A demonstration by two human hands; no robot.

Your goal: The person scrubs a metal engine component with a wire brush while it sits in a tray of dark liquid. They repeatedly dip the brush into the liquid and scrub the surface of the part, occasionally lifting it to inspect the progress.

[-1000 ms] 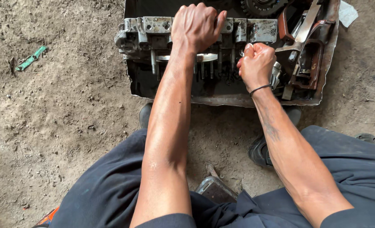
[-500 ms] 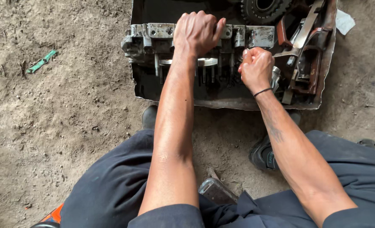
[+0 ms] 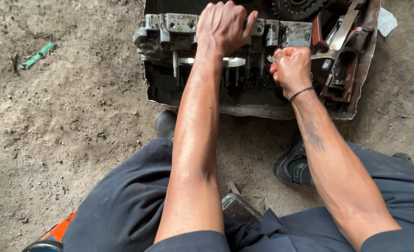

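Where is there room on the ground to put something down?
Bare dirt lies left of the metal tray, around the green scrap. The tray itself is crowded: the grey engine part, a gear and rusty brackets fill it, with both hands there.

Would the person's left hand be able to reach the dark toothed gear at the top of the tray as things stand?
Probably yes. The left hand rests on top of the metal engine block, and the gear lies just beyond the block, up and to the right. Nothing covers it, though the right hand, clenched on a metal tool, sits close by.
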